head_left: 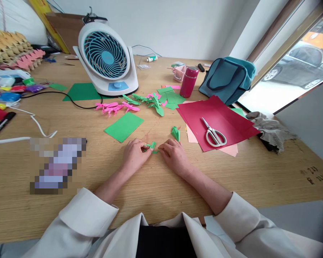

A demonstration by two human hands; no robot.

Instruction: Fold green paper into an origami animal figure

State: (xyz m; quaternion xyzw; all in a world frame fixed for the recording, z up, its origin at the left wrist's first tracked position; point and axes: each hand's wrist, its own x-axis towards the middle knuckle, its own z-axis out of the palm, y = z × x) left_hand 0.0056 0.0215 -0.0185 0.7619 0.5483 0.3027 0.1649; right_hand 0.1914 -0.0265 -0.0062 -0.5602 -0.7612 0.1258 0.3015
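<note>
Near the middle of the wooden table, my left hand [136, 152] pinches a small folded green paper piece [153, 146]. My right hand [174, 154] is closed at the right end of that piece, its thumb and fingers pressed together on a thin green part. Just beyond my right hand stands another folded green paper [175, 133]. A flat green sheet [124, 126] lies beyond my left hand. Farther back are folded pink figures [114, 108] and folded green figures [154, 103], with loose green sheets [173, 98] beside them.
White-handled scissors [216, 137] lie on red sheets [231, 120] at the right. Behind are a red flask [189, 82], a teal bag [227, 79] and a white fan [107, 57]. A blurred-out object [58, 165] is on the left, near a white cable [39, 125].
</note>
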